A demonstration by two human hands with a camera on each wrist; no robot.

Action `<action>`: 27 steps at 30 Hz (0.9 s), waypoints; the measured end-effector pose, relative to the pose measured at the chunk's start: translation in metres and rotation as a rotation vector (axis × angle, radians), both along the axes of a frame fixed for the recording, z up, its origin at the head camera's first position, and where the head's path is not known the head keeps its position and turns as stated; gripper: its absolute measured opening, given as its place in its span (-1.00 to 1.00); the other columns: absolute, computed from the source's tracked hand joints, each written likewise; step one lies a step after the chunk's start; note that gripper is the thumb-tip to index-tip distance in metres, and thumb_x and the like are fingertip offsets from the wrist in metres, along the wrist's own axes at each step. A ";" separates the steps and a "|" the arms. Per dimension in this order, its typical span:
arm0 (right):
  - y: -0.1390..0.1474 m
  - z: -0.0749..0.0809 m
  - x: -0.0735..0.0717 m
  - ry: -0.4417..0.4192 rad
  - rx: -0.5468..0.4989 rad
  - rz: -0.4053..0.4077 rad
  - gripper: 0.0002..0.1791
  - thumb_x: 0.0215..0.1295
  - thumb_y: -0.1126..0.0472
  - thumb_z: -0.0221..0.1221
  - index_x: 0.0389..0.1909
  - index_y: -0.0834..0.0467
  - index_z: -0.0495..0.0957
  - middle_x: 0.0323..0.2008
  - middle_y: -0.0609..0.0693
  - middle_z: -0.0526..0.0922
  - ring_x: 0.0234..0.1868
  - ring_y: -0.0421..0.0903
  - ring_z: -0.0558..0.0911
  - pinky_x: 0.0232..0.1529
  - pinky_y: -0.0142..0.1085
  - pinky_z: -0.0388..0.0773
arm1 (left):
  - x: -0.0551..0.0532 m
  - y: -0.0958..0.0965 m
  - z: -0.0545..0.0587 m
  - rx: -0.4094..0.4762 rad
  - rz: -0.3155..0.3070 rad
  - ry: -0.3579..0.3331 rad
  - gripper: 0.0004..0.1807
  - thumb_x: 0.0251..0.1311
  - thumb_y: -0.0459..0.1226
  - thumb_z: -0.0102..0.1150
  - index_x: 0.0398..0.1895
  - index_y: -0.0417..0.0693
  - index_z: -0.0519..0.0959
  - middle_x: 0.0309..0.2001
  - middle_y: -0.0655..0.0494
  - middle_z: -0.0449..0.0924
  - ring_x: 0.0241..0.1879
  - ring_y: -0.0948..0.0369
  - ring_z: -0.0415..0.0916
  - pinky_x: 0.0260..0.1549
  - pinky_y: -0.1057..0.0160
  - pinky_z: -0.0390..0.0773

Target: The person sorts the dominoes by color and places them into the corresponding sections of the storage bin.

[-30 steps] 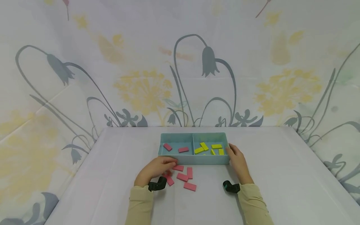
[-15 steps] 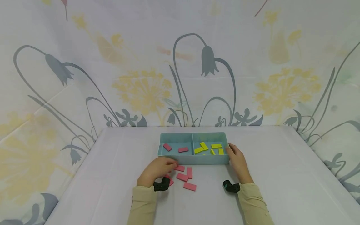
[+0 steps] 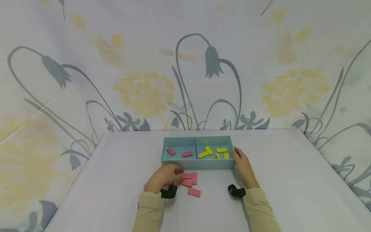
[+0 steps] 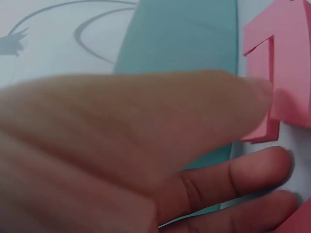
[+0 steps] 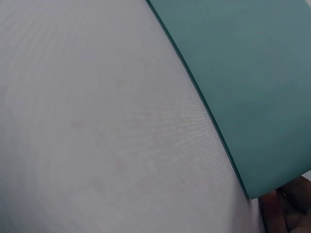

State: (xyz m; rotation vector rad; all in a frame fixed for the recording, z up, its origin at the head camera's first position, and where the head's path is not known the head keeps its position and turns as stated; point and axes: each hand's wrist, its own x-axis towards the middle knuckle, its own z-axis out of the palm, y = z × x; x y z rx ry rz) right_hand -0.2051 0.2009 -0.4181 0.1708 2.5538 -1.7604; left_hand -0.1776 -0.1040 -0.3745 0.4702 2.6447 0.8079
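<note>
A blue-green two-compartment box (image 3: 198,164) stands on the table. Its left compartment holds two pink blocks (image 3: 187,154); several yellow ones (image 3: 221,150) lie in the right. My left hand (image 3: 163,177) is low before the box's front wall, the thumb tip on a flat pink block (image 4: 260,92) that lies against another pink block (image 4: 291,63). Its other fingers (image 4: 262,170) stand apart from that block. At the right end, my right hand (image 3: 244,166) grips the box's side wall, and its fingers (image 5: 291,208) show at the box's corner in the right wrist view.
More pink blocks lie loose in front of the box, including one nearest me (image 3: 194,192). Part of the loose group is hidden under the left hand. A patterned cloth (image 3: 150,96) rises behind the white tabletop (image 3: 124,154).
My left hand has shifted slightly right and toward me, and the pink block at its thumb has slid right against the upright-lying one. The right hand keeps its grip on the box.
</note>
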 end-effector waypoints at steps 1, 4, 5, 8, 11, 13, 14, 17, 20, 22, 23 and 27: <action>0.000 0.000 -0.001 0.005 -0.004 0.002 -0.30 0.31 -0.21 -0.23 0.33 0.14 0.03 0.32 0.11 0.08 0.32 0.05 0.02 0.24 -0.01 0.02 | 0.000 0.001 0.000 -0.009 0.002 0.008 -0.67 -0.02 -0.22 0.20 -0.12 -0.08 0.56 -0.29 0.14 0.55 -0.38 0.23 0.41 -0.28 0.16 0.45; -0.001 0.001 -0.003 0.014 -0.009 0.007 -0.31 0.32 -0.19 -0.24 0.34 0.14 0.02 0.32 0.10 0.07 0.32 0.05 0.01 0.24 -0.01 0.00 | 0.000 0.004 0.002 -0.023 0.020 0.010 -0.64 -0.09 -0.22 0.26 -0.14 -0.05 0.54 -0.30 0.14 0.51 -0.36 0.19 0.37 -0.32 0.13 0.42; 0.000 0.001 -0.003 0.011 -0.011 0.008 -0.31 0.33 -0.18 -0.25 0.34 0.15 0.02 0.32 0.11 0.06 0.33 0.05 0.01 0.25 0.00 0.00 | 0.001 0.006 0.002 -0.029 0.028 0.002 -0.64 -0.10 -0.22 0.27 -0.15 -0.04 0.53 -0.33 0.14 0.49 -0.36 0.18 0.36 -0.35 0.13 0.41; 0.000 0.000 -0.004 -0.009 -0.019 0.022 -0.33 0.34 -0.16 -0.26 0.34 0.15 0.00 0.33 0.10 0.05 0.33 0.05 -0.01 0.25 0.00 -0.02 | 0.004 0.009 0.001 -0.058 0.040 -0.014 -0.67 -0.13 -0.21 0.30 -0.22 -0.01 0.51 -0.43 0.16 0.43 -0.41 0.18 0.34 -0.45 0.17 0.37; 0.001 0.000 -0.003 -0.021 -0.023 0.026 -0.35 0.35 -0.14 -0.26 0.34 0.15 0.00 0.33 0.10 0.05 0.33 0.04 -0.01 0.25 0.00 -0.02 | 0.008 0.012 0.001 -0.083 0.038 -0.011 -0.70 -0.15 -0.18 0.32 -0.29 0.00 0.50 -0.48 0.18 0.40 -0.46 0.19 0.34 -0.51 0.20 0.34; 0.001 0.000 -0.003 -0.021 -0.013 0.027 -0.35 0.35 -0.14 -0.26 0.34 0.15 0.01 0.32 0.11 0.05 0.33 0.05 0.00 0.25 0.00 -0.02 | 0.010 0.014 0.001 -0.093 0.033 -0.002 -0.70 -0.15 -0.17 0.33 -0.32 0.00 0.49 -0.50 0.19 0.39 -0.47 0.20 0.33 -0.52 0.22 0.34; 0.002 0.000 -0.003 -0.021 -0.011 0.025 -0.35 0.35 -0.13 -0.26 0.33 0.15 0.01 0.32 0.11 0.06 0.32 0.05 0.01 0.25 0.00 -0.02 | 0.010 0.015 0.001 -0.095 0.029 0.002 -0.70 -0.16 -0.17 0.34 -0.33 0.00 0.49 -0.50 0.19 0.39 -0.48 0.21 0.33 -0.52 0.23 0.34; 0.002 0.000 -0.003 -0.024 -0.002 0.022 -0.35 0.34 -0.14 -0.25 0.33 0.14 0.02 0.32 0.11 0.07 0.32 0.06 0.02 0.25 0.01 -0.02 | 0.011 0.016 0.003 -0.089 0.021 -0.001 -0.72 -0.16 -0.18 0.35 -0.37 0.00 0.47 -0.52 0.19 0.38 -0.50 0.22 0.32 -0.55 0.25 0.32; 0.003 -0.001 -0.003 -0.024 0.006 0.026 -0.34 0.33 -0.16 -0.25 0.33 0.13 0.03 0.32 0.10 0.07 0.32 0.05 0.02 0.25 0.00 -0.02 | 0.010 0.017 0.003 -0.075 0.009 -0.011 -0.74 -0.15 -0.20 0.34 -0.42 0.01 0.45 -0.55 0.18 0.38 -0.54 0.22 0.31 -0.59 0.27 0.29; 0.004 -0.001 -0.003 -0.016 0.011 0.028 -0.33 0.33 -0.18 -0.25 0.33 0.13 0.03 0.32 0.09 0.07 0.32 0.05 0.02 0.25 0.00 -0.01 | 0.009 0.019 0.003 -0.064 0.002 -0.013 -0.75 -0.15 -0.20 0.34 -0.46 0.01 0.43 -0.56 0.18 0.38 -0.54 0.23 0.31 -0.60 0.28 0.29; 0.004 -0.001 -0.003 -0.011 0.015 0.033 -0.33 0.33 -0.18 -0.25 0.33 0.13 0.03 0.32 0.10 0.07 0.32 0.05 0.02 0.24 0.00 -0.01 | 0.009 0.018 0.002 -0.053 0.003 -0.014 -0.75 -0.15 -0.20 0.34 -0.48 0.01 0.43 -0.57 0.18 0.38 -0.54 0.23 0.31 -0.59 0.28 0.30; 0.002 -0.002 -0.001 -0.024 0.016 0.031 -0.35 0.33 -0.15 -0.25 0.33 0.13 0.03 0.31 0.10 0.08 0.32 0.05 0.03 0.24 0.01 -0.01 | 0.011 0.018 -0.001 -0.020 0.003 -0.014 -0.77 -0.12 -0.20 0.33 -0.52 0.03 0.43 -0.56 0.18 0.39 -0.50 0.23 0.33 -0.56 0.28 0.33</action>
